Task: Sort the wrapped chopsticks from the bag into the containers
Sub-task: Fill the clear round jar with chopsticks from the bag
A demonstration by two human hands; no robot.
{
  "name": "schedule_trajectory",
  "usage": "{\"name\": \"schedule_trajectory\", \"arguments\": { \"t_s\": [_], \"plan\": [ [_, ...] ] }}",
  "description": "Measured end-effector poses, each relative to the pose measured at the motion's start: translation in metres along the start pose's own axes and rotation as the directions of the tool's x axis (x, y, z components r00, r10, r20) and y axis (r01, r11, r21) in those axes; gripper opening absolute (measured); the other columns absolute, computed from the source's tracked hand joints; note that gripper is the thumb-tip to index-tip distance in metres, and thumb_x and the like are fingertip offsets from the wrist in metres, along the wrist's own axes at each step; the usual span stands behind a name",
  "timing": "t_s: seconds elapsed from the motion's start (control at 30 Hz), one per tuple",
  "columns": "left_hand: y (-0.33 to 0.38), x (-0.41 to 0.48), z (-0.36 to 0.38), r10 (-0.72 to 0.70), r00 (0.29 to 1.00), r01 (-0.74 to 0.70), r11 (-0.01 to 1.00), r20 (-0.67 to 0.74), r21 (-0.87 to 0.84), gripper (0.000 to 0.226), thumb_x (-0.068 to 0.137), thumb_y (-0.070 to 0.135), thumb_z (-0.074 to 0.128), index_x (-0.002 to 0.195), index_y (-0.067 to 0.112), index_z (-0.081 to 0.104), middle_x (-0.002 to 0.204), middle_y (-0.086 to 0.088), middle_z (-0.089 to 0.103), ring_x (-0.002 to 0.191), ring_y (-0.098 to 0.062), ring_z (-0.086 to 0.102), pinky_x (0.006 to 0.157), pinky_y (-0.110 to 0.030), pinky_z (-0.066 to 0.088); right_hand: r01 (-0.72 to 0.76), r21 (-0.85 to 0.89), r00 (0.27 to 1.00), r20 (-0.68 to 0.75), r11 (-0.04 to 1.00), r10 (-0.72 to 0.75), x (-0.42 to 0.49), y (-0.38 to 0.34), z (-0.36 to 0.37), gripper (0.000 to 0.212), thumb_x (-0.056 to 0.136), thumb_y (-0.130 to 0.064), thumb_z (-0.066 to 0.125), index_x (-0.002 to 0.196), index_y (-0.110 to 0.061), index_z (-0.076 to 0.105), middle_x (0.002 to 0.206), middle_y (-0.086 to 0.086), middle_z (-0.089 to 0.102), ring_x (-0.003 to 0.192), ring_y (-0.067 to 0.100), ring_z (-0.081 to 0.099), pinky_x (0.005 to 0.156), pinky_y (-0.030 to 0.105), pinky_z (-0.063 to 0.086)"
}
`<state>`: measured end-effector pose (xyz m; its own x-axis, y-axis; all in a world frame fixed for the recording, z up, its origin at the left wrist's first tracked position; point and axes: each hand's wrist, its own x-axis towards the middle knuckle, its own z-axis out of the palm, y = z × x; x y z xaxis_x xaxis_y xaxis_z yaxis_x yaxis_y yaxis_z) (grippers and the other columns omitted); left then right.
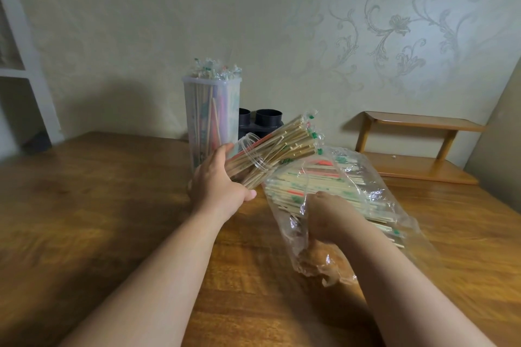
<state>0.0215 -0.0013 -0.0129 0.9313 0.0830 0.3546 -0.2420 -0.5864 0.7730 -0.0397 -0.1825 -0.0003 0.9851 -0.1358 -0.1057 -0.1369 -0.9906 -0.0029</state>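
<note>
the person's left hand, just left of the frame's centre, grips a clear jar by its lower part, with the fingers curled round the far side and the thumb on the near side. the jar is tilted, its mouth pointing to the upper right. a bundle of wrapped chopsticks sits in it, the lower ends down by the palm and the wrapper tips, with green and red marks, fanning out past the mouth well beyond the fingers. right of centre a plastic bag lies on the wooden table, its open, crumpled end toward the lower edge of the frame. the right hand is pushed into that opening, back of the hand up, and shows only through the film. its fingertips are hidden among the loose wrapped chopsticks that lie flat in the bag just past the knuckles, so whether it grasps any of them cannot be told. behind the tilted jar, at centre, a tall translucent container stands upright, packed with wrapped chopsticks whose tips rise above its rim. two black cups stand just right of it against the patterned wall, and a small wooden shelf rests on the table at the right.
</note>
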Motion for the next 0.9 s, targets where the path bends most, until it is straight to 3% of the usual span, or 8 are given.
{"name": "schedule_trajectory", "arguments": {
  "t_s": [0.03,0.07,0.13,0.27,0.4,0.63,0.8,0.9],
  "plan": [
    [0.000,0.000,0.000,0.001,1.000,-0.001,1.000,-0.002,0.002,0.102,0.058,0.023,0.092,0.141,0.043,0.036,0.147,0.012,0.045,0.134,-0.023,0.040,0.109,-0.052,0.037,0.007,0.009,0.999,-0.038,1.000,-0.007,0.001,0.000,0.000,0.010,0.087,-0.006,0.054,0.095,-0.011,0.057,0.120,0.011,0.060,0.111,0.031,0.059,0.087,0.033,0.049],
    [0.000,0.000,0.000,0.002,1.000,-0.002,1.000,-0.003,0.006,0.102,0.058,0.024,0.092,0.141,0.043,0.036,0.147,0.012,0.045,0.134,-0.023,0.040,0.109,-0.052,0.037,0.002,0.029,0.997,-0.073,1.000,0.000,0.003,0.001,0.001,0.012,0.086,-0.004,0.053,0.079,-0.014,0.051,0.114,0.010,0.063,0.105,0.030,0.061,0.081,0.031,0.048],
    [0.000,0.000,0.000,0.001,1.000,-0.001,1.000,-0.003,0.008,0.102,0.058,0.024,0.092,0.141,0.043,0.036,0.147,0.012,0.044,0.134,-0.023,0.040,0.110,-0.052,0.037,-0.011,0.076,0.993,-0.113,0.997,0.020,0.008,0.003,0.003,0.028,0.086,-0.001,0.050,0.067,-0.018,0.039,0.106,0.011,0.065,0.093,0.029,0.060,0.075,0.031,0.046],
    [0.001,0.001,0.000,-0.002,1.000,0.002,1.000,0.003,0.005,0.102,0.059,0.024,0.092,0.142,0.044,0.035,0.148,0.012,0.043,0.135,-0.023,0.038,0.110,-0.052,0.036,0.002,0.095,0.985,-0.173,0.995,0.015,0.014,0.006,0.009,0.022,0.085,-0.002,0.052,0.069,-0.014,0.044,0.096,0.010,0.061,0.088,0.030,0.058,0.073,0.032,0.047],
    [0.000,0.000,-0.001,-0.004,1.000,0.004,1.000,0.008,-0.002,0.102,0.060,0.023,0.091,0.142,0.043,0.035,0.149,0.011,0.042,0.137,-0.024,0.037,0.111,-0.053,0.035,0.035,0.120,0.970,-0.242,0.992,-0.005,0.021,0.008,0.016,0.010,0.089,-0.010,0.055,0.093,-0.019,0.058,0.102,0.006,0.059,0.095,0.029,0.060,0.074,0.030,0.045],
    [0.001,-0.001,-0.001,-0.007,1.000,0.007,1.000,0.011,-0.003,0.102,0.060,0.023,0.091,0.142,0.043,0.035,0.149,0.011,0.042,0.136,-0.024,0.037,0.110,-0.053,0.036,0.025,0.122,0.971,-0.237,0.992,0.005,0.033,0.014,0.024,0.016,0.084,-0.008,0.051,0.071,-0.016,0.053,0.069,0.000,0.050,0.065,0.023,0.049,0.058,0.029,0.039],
    [0.001,-0.002,-0.002,-0.004,1.000,0.004,1.000,0.007,-0.019,0.102,0.060,0.022,0.092,0.142,0.042,0.036,0.149,0.011,0.043,0.136,-0.024,0.037,0.110,-0.053,0.036,0.035,0.134,0.973,-0.231,0.990,-0.004,0.036,0.016,0.026,0.019,0.082,-0.008,0.049,0.067,-0.020,0.049,0.072,-0.001,0.048,0.071,0.025,0.050,0.061,0.030,0.039],
    [0.001,-0.002,-0.002,-0.002,1.000,0.002,1.000,0.007,-0.019,0.102,0.060,0.023,0.092,0.142,0.042,0.036,0.149,0.011,0.043,0.135,-0.024,0.038,0.109,-0.053,0.036,0.043,0.124,0.978,-0.209,0.991,-0.016,0.036,0.016,0.025,0.014,0.080,-0.007,0.049,0.073,-0.017,0.057,0.075,0.002,0.054,0.073,0.027,0.054,0.062,0.030,0.044]
  ]
}}
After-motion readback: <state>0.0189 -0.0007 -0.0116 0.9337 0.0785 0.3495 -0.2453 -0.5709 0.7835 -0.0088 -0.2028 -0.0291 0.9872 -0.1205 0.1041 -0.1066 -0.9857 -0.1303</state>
